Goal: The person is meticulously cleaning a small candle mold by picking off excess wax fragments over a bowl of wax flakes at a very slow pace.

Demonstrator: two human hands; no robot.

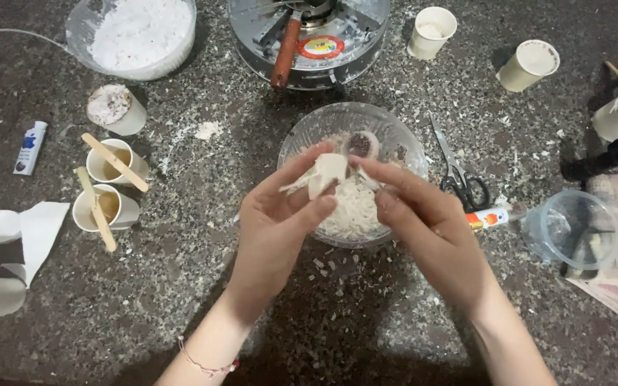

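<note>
- White chunk (328, 171): pale, blocky, rough-edged, held above the glass bowl (309, 132).
- Left hand (280, 214): thumb and fingers closed on the chunk.
- Right hand (423, 214): fingertips pinch the chunk's right edge.
- Bowl: holds white crumbs.
- Scissors (459, 175): just right of the bowl.

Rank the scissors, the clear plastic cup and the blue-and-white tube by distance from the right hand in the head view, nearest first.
From the right hand:
1. Scissors, just to its right.
2. Clear plastic cup, farther right.
3. Blue-and-white tube, far left of the counter.
</note>
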